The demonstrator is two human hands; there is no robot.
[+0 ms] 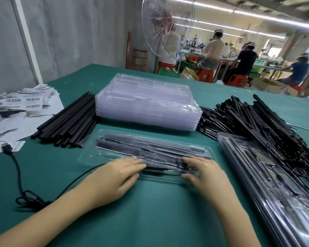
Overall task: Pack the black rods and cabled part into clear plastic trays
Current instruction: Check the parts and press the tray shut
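Observation:
A clear plastic tray [89, 157] lies on the green table in front of me with black rods [150, 148] seated in it. My left hand [114, 177] and my right hand [203, 173] rest on the tray's near side, fingers fairly straight and pressing on the black parts inside. A pile of plain black rods [70, 125] lies to the left. A stack of empty clear trays [146, 102] stands behind. A heap of black cabled parts [257, 122] lies at the right.
Packed trays [275, 184] are stacked at the near right. Barcode labels and papers [16, 107] lie at the far left. A black USB cable [18, 175] runs over the table's left side. A fan [166, 27] and seated workers are behind the table.

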